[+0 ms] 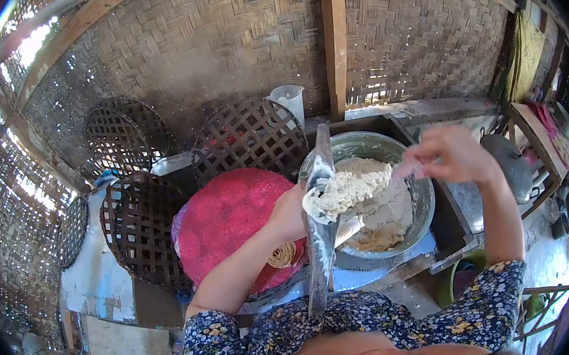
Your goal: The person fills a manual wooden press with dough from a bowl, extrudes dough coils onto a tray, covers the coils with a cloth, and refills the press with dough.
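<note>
A worn wooden bar [324, 256] with a wider middle stands upright in the picture in front of my chest. Sticky pale dough [351, 193] clings to that middle and stretches right over a metal basin [430, 215]. More dough [388, 219] lies inside the basin. My left hand [289, 214] is at the bar's left side, its fingers hidden behind the wood. Over the basin's right rim is my right hand [450, 155], fingers bent and fingertips smeared by motion close to the dough's right end. Coiled noodle-like strands [282, 255] show below my left wrist.
Left of the bar lies a round pink mesh cover [226, 214]. Open-weave baskets [142, 225] lean around it. A translucent jug [289, 102] stands at the back by a woven wall [230, 39]. A green bucket [462, 277] sits below the basin to the right.
</note>
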{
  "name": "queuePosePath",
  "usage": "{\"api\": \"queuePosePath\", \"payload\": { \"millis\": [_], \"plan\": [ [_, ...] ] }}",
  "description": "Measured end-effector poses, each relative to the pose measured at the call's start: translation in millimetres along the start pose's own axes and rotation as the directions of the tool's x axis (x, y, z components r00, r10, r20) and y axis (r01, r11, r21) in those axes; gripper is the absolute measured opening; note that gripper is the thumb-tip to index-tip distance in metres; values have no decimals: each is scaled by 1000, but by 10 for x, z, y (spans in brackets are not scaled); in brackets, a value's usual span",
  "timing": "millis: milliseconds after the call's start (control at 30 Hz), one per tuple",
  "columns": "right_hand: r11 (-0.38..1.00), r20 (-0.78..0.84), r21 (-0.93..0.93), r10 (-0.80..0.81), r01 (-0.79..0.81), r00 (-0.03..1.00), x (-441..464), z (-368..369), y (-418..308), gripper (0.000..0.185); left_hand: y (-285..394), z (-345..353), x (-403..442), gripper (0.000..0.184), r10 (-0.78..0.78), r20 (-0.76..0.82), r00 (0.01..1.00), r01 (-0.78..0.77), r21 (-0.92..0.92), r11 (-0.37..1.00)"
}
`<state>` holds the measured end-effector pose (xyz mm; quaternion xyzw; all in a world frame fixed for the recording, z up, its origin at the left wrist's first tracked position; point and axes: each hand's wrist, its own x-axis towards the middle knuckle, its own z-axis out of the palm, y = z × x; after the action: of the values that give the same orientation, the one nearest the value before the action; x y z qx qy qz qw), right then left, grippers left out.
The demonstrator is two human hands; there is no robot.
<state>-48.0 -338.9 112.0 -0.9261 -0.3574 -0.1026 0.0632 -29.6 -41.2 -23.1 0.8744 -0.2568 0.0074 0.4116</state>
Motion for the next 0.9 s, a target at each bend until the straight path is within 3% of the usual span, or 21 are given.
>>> {"api": "queuePosePath", "payload": {
  "millis": [33, 133, 233, 333, 400, 467, 533, 600, 633, 700, 767, 800, 833, 867, 900],
  "plan": [
    [983, -71, -178, -55, 41, 996, 60, -125, -120, 24, 21, 37, 22, 50, 19, -18, 1000, -18, 42, 999],
    [887, -188, -417, -297, 198, 936, 277, -248, -516, 13, 40, 136, 126, 45, 113, -49, 992, -102, 182, 978],
    [782, -129, -578, -370, 234, 920, 373, 94, -782, 8, -258, 310, 304, 40, -34, -32, 999, 30, -123, 992],
    [695, -162, -654, -515, 299, 841, 269, 241, -848, 4, -215, 251, 294, 36, -10, -52, 999, 14, 72, 997],
    [793, -288, -547, -480, 269, 828, 182, 197, -705, 16, -292, 194, 276, 41, 51, 6, 999, -52, 163, 985],
    [881, -393, -437, -369, 182, 842, 48, 116, -550, 21, -441, 170, 306, 38, 29, -7, 1000, -30, -207, 978],
    [944, -462, -331, -179, 18, 869, -127, -5, -462, 19, -413, 130, 232, 30, 7, -56, 998, -39, -600, 799],
    [989, -604, -126, -16, -76, 797, -156, 319, -303, 24, -522, 109, 288, 27, -4, 153, 988, 138, -879, 456],
    [993, -662, -18, 76, -117, 746, -141, 555, -224, 26, -524, 132, 296, 27, 11, 135, 991, 112, -863, 493],
    [991, -708, -21, 80, -134, 701, -101, 1001, -103, 25, -528, 179, 308, 28, 41, 97, 994, 57, -826, 561],
    [971, -664, 172, 238, -165, 709, -152, 1260, -167, 23, -848, 264, 455, 31, 309, -52, 950, -257, -694, 672],
    [954, -655, 267, 285, -139, 700, -198, 1359, -213, 23, -889, 209, 516, 32, 497, -115, 860, -491, -453, 744],
    [927, -641, 359, 330, -109, 693, -198, 1386, -258, 22, -867, 113, 569, 33, 676, -133, 725, -689, -125, 714],
    [933, -619, 343, 309, -106, 722, -201, 1356, -263, 21, -848, 16, 628, 35, 818, -103, 566, -792, 208, 574],
    [939, -594, 328, 290, -103, 750, -232, 1279, -269, 21, -810, 49, 573, 33, 633, -158, 758, -652, -224, 724]
  ]
}}
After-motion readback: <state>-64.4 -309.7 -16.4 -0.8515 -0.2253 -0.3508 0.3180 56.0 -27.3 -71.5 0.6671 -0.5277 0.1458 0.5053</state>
